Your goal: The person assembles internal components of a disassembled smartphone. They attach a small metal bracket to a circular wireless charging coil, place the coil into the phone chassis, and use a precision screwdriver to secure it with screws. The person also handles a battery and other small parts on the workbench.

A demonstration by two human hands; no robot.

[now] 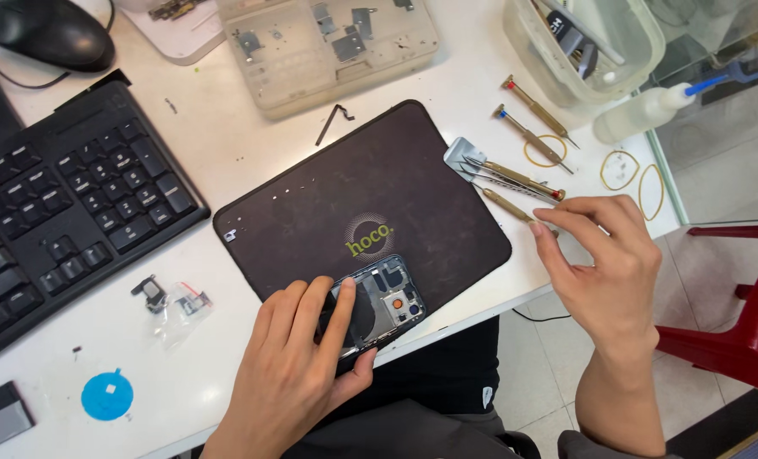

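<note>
Currently the left hand (298, 361) pins an opened phone (379, 306) against the near edge of a dark work mat (362, 204), which lies on the white table (226, 153). The left fingers (340, 310) lie flat across the phone's exposed back, and the thumb presses its lower edge, so the hand is clamped on the phone. The phone's inner plates and camera area show to the right of the fingers.

The right hand (604, 263) hovers at the mat's right edge. Its thumb and forefinger are drawn together at the handle end of a brass-handled screwdriver (515, 206); whether they already pinch it cannot be told from this view. Just beside that tool lie a red-tipped screwdriver (519, 178) and tweezers (493, 180), all resting partly on a small metal plate (462, 153). Two more screwdrivers (536, 119) lie farther back, near yellow rubber bands (625, 170) and a white squeeze bottle (642, 110).

To perform this step well, judging from the layout:

1. Keep the left hand's pressure even, so that the phone does not slide off the mat's near edge.
2. Take one tool only; the neighbouring handles touch or nearly touch, and a careless lift is likely to roll them.
3. Keep the palm clear of the loose tiny screws (289, 191) lined up on the mat's far side.

A black keyboard (64, 204), a mouse (47, 32), a clear parts tray (328, 51) and a blue round sticker (107, 395) occupy the rest of the table.
</note>
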